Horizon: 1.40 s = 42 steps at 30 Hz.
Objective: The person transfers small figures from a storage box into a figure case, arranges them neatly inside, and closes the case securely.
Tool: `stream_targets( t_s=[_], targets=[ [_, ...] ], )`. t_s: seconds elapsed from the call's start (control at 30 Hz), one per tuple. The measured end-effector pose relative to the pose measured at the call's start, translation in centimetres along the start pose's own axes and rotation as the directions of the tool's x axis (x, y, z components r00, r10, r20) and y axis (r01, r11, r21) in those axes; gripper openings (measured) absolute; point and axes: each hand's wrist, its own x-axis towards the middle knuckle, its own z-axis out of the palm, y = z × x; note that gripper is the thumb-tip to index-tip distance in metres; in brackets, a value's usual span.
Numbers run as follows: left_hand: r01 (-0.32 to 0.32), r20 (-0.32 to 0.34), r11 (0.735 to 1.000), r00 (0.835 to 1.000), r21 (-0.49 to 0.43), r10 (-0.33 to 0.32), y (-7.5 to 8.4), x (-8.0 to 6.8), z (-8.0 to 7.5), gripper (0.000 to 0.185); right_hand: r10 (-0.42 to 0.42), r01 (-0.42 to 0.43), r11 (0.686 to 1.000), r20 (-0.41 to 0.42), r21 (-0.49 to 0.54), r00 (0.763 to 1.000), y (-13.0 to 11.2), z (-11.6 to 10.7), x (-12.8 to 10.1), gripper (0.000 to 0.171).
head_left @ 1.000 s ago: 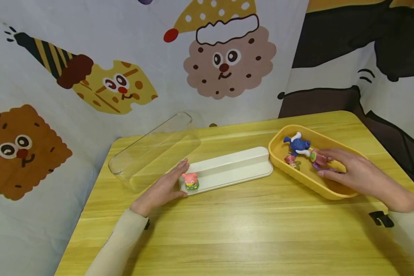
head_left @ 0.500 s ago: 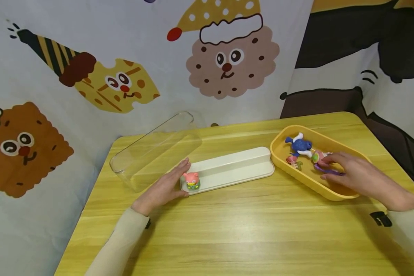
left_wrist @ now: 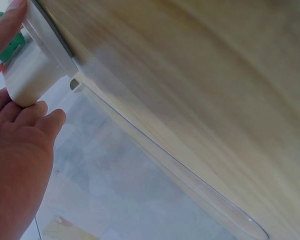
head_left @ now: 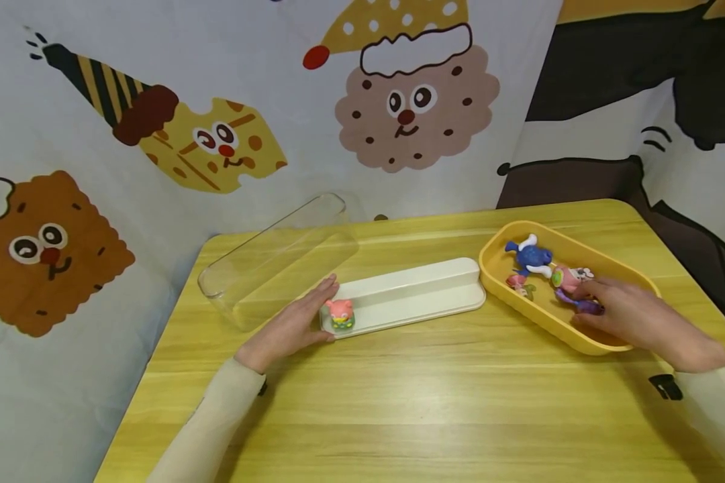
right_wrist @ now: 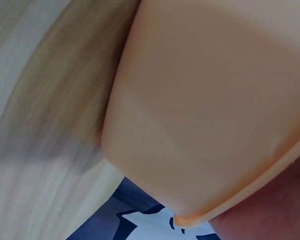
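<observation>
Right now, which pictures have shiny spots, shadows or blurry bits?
Head view: pale glare on the table, a dim shadow beside the right sleeve; left wrist view: the table's grain looks soft and smeary; right wrist view: the yellow basket looks soft and peachy, with shadow on the table beside it.

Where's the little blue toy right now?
In the head view, the blue toy is toward the right, inside the far end of the yellow basket, just left of and beyond the pink toy.
</observation>
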Motion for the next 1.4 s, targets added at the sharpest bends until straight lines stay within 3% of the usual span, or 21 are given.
stream_targets(
  t_s=[0.3,0.5,0.8,1.2,1.4],
  targets=[
    [0.0,-0.003,1.0,1.0,0.003,0.0,0.1,0.1,0.0,0.094,-0.05,0.049,0.999,-0.021,-0.017,0.999,-0.1,-0.1,0.3,0.029],
    [0.008,-0.003,1.0,1.0,0.004,-0.008,0.0,0.0,0.0,0.095,-0.05,0.05,0.999,-0.041,-0.002,0.998,-0.6,-0.2,0.4,0.035],
    [-0.003,-0.013,1.0,1.0,-0.001,0.003,0.0,-0.1,0.0,0.097,-0.059,0.062,0.998,-0.148,0.019,0.987,-2.1,-0.4,0.8,0.032],
    [-0.016,-0.014,1.0,1.0,-0.012,0.015,0.1,0.0,0.0,0.097,-0.061,0.07,0.996,-0.14,0.057,0.988,-3.7,0.0,2.0,0.027],
    [-0.011,-0.012,1.0,1.0,-0.008,0.011,0.2,0.1,0.0,0.097,-0.054,0.064,0.993,-0.098,0.097,0.994,-3.8,0.4,2.4,0.027]
  ],
)
